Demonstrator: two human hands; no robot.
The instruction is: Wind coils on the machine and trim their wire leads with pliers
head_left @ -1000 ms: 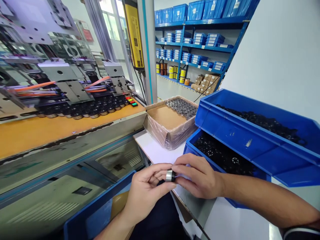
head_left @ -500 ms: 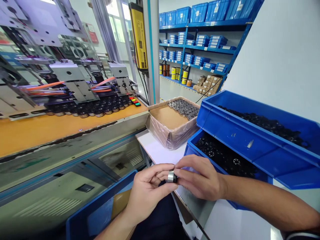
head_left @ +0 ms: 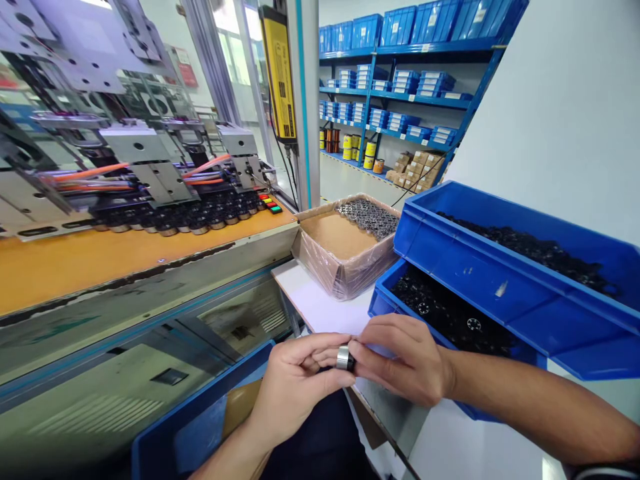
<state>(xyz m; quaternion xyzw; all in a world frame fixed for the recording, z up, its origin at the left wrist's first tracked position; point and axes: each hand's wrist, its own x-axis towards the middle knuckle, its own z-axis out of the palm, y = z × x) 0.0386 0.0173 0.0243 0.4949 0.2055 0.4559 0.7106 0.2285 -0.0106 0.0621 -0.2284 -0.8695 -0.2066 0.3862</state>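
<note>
Held between both hands is a small silver metal ring with a black piece on its right side [head_left: 343, 358]. My left hand [head_left: 295, 380] has it pinched, thumb below and fingers above and behind. From the right, my right hand [head_left: 403, 360] closes its thumb and fingertips on the black side, which is mostly hidden by them. Just beyond the right hand stands the lower blue bin [head_left: 383, 297], with black toothed ring pieces [head_left: 450, 310] heaped in it.
The upper blue bin [head_left: 500, 290] rests overlapping the lower one, also holding black pieces. A plastic-wrapped carton [head_left: 340, 280] carries rows of parts. Left is a machine with an orange worktop [head_left: 125, 267] bearing several black-and-metal parts. Another blue bin [head_left: 145, 447] lies below my left arm.
The fingers of my right hand have shifted and curled slightly against the black side of the ring. My left hand keeps its pinch, almost still.
</note>
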